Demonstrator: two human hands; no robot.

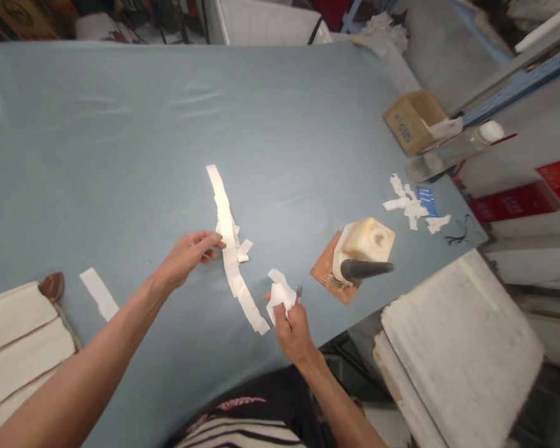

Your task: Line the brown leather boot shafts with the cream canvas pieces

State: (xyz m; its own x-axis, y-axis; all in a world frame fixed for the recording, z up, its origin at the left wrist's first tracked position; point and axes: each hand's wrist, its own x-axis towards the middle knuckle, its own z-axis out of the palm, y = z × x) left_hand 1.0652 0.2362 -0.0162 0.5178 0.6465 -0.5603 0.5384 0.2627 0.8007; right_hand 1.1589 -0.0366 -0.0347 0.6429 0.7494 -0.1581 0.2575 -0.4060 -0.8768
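Blue-grey cloth covers a wide table [121,124], and near its front edge, ahead of the person, lies a long white strip [231,261]. Its long axis runs mostly away from the body on a slant, the far end pointing forward and to the left, the near end back toward the right hand [293,326]. Small white scraps [244,250] show along the right side of its middle. Reaching from the lower left with the forearm straight, the left hand [193,249] is half open, fingers loosely bent, fingertips at the strip's left edge. Coming up from below, the right hand is mostly closed around a crumpled white piece [282,292] and a small metal-tipped tool [299,294]. Right of it, a cream object [366,239] with a dark handle [364,270] stands on a brown board [322,264]. Farther right lie more white pieces [413,210], a blue packet [427,200], a clear bottle [455,152] and a cardboard box [408,129]. Stacked cream cloth [21,345] sits far left, beside a short white strip [97,292].
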